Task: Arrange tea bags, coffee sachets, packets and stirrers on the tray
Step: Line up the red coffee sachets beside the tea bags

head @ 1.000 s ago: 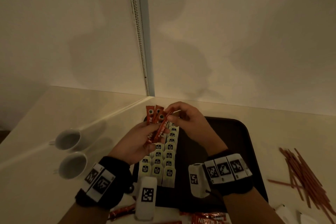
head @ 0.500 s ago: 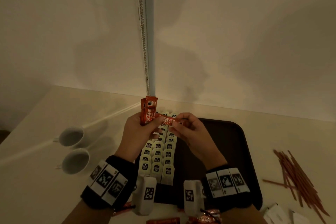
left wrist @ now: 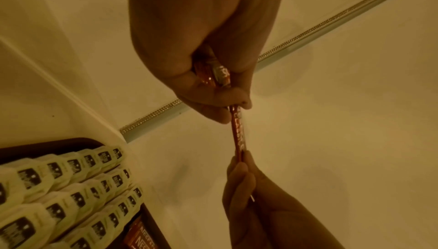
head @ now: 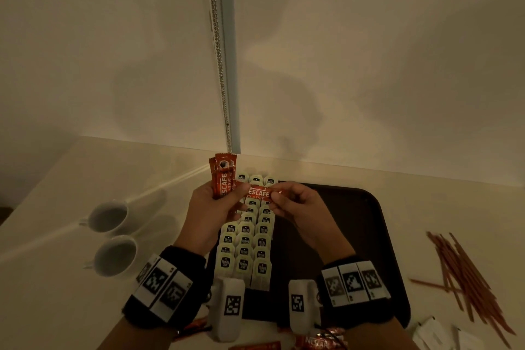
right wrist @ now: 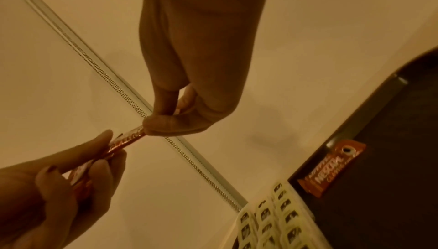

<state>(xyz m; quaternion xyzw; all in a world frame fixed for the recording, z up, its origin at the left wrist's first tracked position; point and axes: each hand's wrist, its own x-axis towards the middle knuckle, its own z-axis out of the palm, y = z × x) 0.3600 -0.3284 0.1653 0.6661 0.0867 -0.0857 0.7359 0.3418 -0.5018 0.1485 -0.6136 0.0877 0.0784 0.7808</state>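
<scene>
My left hand (head: 211,209) grips a small bunch of red coffee sachets (head: 223,176) upright above the far left of the dark tray (head: 369,224). My right hand (head: 295,204) pinches one end of a single red sachet (head: 258,193) held level; its other end sits at my left thumb. That sachet (left wrist: 238,137) shows edge-on between both hands in the left wrist view, and again as the sachet (right wrist: 125,140) in the right wrist view. Rows of pale tea bags (head: 247,241) fill the tray's left side. One sachet (right wrist: 331,167) lies on the tray beside them.
Two white cups (head: 113,236) stand left of the tray. A pile of brown stirrers (head: 466,273) lies to the right, with white packets (head: 437,332) near the front right corner. More red sachets (head: 318,341) lie at the near edge. A wall with a bead chain (head: 218,65) rises behind.
Both hands rose slightly above the tea bags. The right hand drew one sachet sideways out of the bunch, which the left hand turned upright.
</scene>
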